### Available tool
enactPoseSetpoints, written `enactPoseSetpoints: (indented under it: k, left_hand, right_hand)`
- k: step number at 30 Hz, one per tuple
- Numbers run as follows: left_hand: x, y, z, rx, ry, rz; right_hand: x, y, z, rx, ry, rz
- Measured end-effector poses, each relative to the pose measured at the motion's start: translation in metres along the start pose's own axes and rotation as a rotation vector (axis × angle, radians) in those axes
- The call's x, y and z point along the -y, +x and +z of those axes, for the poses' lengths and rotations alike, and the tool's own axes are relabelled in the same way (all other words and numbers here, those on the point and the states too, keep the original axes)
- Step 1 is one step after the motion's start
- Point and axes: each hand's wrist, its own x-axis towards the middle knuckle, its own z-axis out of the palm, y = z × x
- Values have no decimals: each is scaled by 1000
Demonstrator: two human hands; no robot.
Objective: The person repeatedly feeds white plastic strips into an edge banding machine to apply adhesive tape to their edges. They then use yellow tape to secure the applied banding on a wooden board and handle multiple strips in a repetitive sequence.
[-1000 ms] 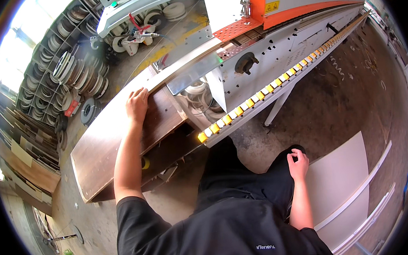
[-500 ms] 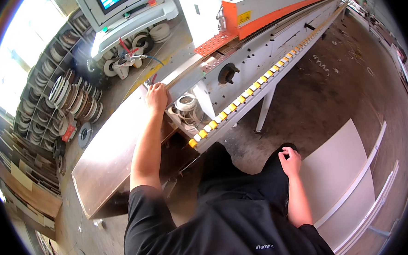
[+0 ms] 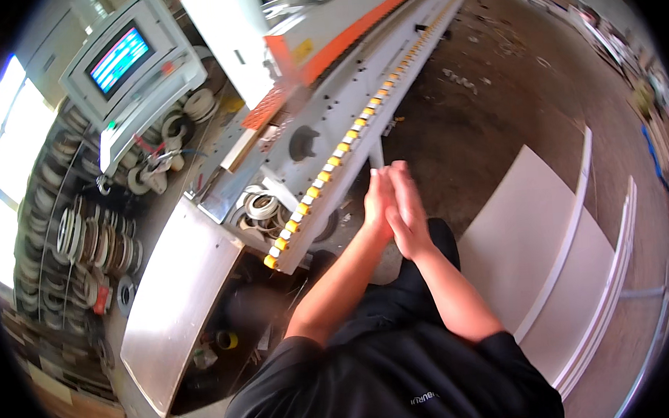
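Observation:
My left hand and my right hand meet palm to palm in front of my body, fingers stretched out and pointing away from me. Nothing shows between them, and the right one is slightly smeared by motion. Both are open and hang just right of the machine's roller rail, which carries yellow and white rollers. Left of them stands a shelf unit with a pale top. White coils of edge banding lie in the gap between its top and the rail.
A long grey machine with an orange guard stretches away to the upper right. A control panel with a lit screen stands at upper left, near racks of edge-banding rolls. Pale boards and white strips lie on my right.
My left hand has left the far edge of the pale top, and my right hand has come off my leg; they are now together in front of me. The view has shifted to the right.

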Motion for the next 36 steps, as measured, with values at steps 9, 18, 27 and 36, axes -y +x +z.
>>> enactPoseSetpoints:
  k: [9,18,27,36]
  left_hand:
    - [52,-25,13,619,1272,698]
    - [62,-89,-207,151,1850,-267]
    - [74,-134,-229,262,1753,-305]
    - [62,-139,-237,367,1814,-314]
  right_hand:
    - [-119,-59,-29,-300,1291,579]
    - [-55,-346,-204,-463,-1019,1010]
    - [63,-514,-215,-713,-1128,1572]
    - [37,-448,-229,-1043,-921,1285]
